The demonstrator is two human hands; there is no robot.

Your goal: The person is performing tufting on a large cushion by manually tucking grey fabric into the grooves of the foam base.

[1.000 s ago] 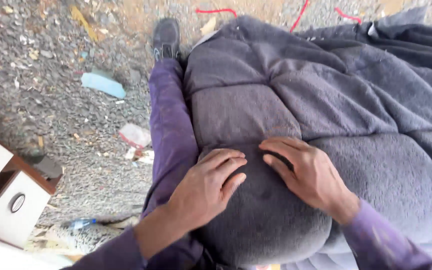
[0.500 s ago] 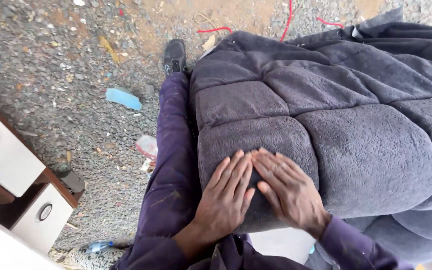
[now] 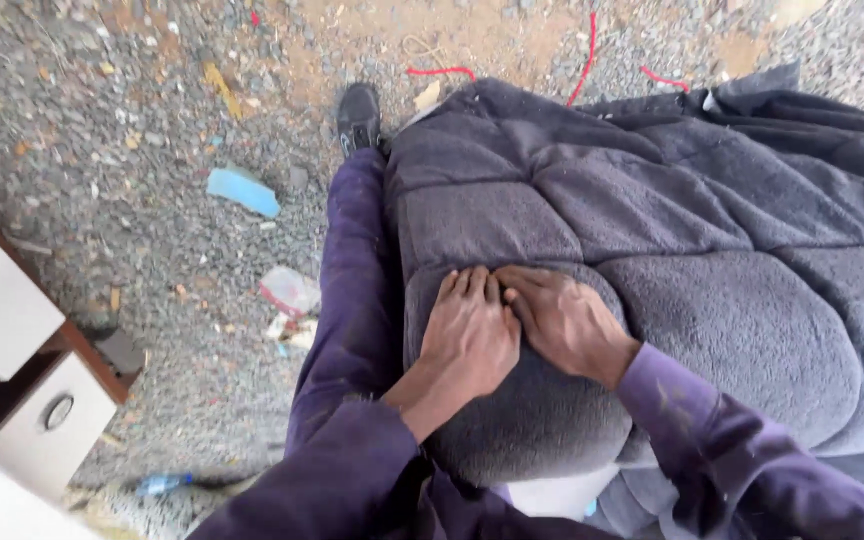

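Since a second ago the left hand (image 3: 467, 335) and right hand (image 3: 564, 322) have drawn together from apart, and now lie side by side, fingers flat and nearly closed up, gripping nothing, pressing the front pad of the grey tufted plush cushion (image 3: 652, 270) at centre frame, over the person's lap. At far left stands a white-fronted wooden drawer unit (image 3: 12, 340); a blue scrap (image 3: 242, 190) and a clear plastic wrapper (image 3: 289, 290) litter the gravel ground (image 3: 122, 120), red cords (image 3: 587, 50) lie at top, and nothing blocks the hands.

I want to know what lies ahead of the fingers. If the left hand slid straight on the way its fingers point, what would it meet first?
The left hand lies flat on the grey padded cushion, fingers pointing up-frame. It would probably first cross the stitched seam just beyond its fingertips, then the next padded panel.
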